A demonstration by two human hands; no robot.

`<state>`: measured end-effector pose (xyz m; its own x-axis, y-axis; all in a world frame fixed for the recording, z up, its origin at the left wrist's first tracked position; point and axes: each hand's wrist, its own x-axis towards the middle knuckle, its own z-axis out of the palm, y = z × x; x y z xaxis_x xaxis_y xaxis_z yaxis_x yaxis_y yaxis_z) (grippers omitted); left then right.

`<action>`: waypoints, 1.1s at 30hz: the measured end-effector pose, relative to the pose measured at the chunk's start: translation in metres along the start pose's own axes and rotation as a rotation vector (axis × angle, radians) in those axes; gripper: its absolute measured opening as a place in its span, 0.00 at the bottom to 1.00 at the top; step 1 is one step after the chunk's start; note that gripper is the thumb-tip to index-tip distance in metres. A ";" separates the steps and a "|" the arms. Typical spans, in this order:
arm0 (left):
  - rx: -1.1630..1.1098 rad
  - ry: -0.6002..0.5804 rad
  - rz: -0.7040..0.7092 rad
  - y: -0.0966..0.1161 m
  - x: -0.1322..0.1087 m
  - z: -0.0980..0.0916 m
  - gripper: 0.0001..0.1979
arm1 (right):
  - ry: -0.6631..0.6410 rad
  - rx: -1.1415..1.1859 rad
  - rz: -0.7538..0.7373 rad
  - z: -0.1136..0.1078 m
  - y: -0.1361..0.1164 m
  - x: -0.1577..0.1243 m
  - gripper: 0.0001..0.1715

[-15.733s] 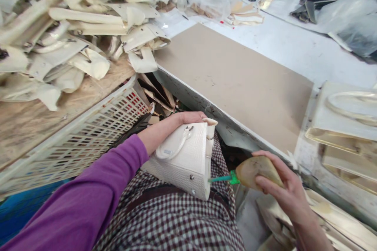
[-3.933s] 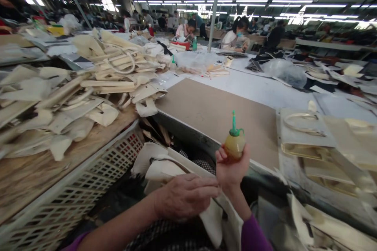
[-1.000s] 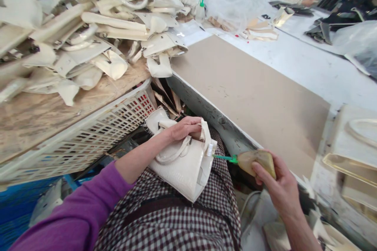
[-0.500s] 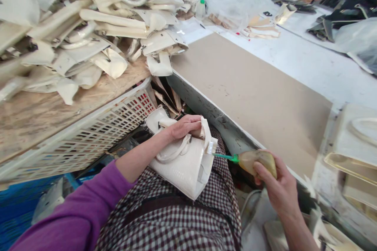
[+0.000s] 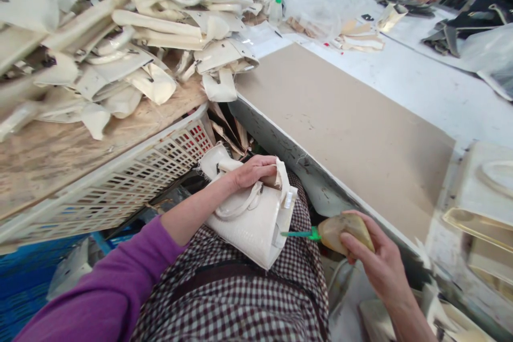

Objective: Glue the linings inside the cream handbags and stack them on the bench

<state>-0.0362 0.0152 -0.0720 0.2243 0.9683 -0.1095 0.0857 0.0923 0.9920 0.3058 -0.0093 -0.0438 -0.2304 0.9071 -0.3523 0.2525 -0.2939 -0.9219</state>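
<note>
On my lap, over a checked apron [image 5: 224, 304], lies a cream handbag [image 5: 240, 224] with a crocodile-like texture and a looped handle. My left hand [image 5: 256, 171] grips its upper edge, fingers closed over the top near a folded flap. The bag's open side faces right and shows a small white label [image 5: 288, 200]. My right hand [image 5: 372, 251] is wrapped round a squeeze bottle [image 5: 340, 231] of yellowish liquid. Its thin green nozzle points left, the tip at the bag's open side; whether it touches, I cannot tell.
Cream bag parts [image 5: 160, 32] are heaped on a wooden board [image 5: 152, 117] at the left, above a white plastic basket [image 5: 160, 165]. A brown board [image 5: 344, 117] covers the table's near part. Another nozzle bottle [image 5: 276, 10] stands behind. Finished-looking cream bags [image 5: 489, 187] sit at the right.
My right hand has brought the bottle slightly left and down, so the nozzle tip has shifted from beside the label to lower on the bag's open side. My left hand keeps its hold.
</note>
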 end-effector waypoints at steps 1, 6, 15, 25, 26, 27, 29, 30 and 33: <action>0.008 0.001 0.005 0.001 0.000 0.001 0.17 | -0.021 0.006 0.010 0.000 0.000 -0.002 0.29; 0.075 0.009 0.045 0.003 -0.003 0.002 0.19 | -0.030 0.034 0.045 0.000 0.003 -0.010 0.29; 0.290 0.039 0.210 0.003 -0.016 0.012 0.16 | 0.008 0.056 0.143 0.001 0.017 -0.039 0.31; 0.443 0.106 0.308 -0.003 -0.021 0.018 0.12 | 0.048 0.079 0.181 0.008 0.022 -0.050 0.32; 0.443 0.108 0.306 -0.003 -0.021 0.018 0.13 | 0.040 0.086 0.182 0.007 0.022 -0.051 0.32; 0.441 0.110 0.301 -0.003 -0.022 0.018 0.13 | 0.041 0.092 0.181 0.006 0.021 -0.052 0.32; 0.439 0.109 0.295 -0.003 -0.022 0.018 0.13 | 0.055 0.104 0.186 0.005 0.021 -0.053 0.32; 0.440 0.108 0.297 -0.003 -0.022 0.017 0.13 | 0.059 0.111 0.193 0.005 0.020 -0.053 0.33; 0.437 0.117 0.323 -0.002 -0.022 0.017 0.13 | 0.066 0.110 0.205 0.005 0.020 -0.053 0.33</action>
<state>-0.0249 -0.0099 -0.0726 0.1990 0.9530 0.2286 0.4303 -0.2946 0.8533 0.3183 -0.0647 -0.0441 -0.1226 0.8419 -0.5255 0.1832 -0.5012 -0.8457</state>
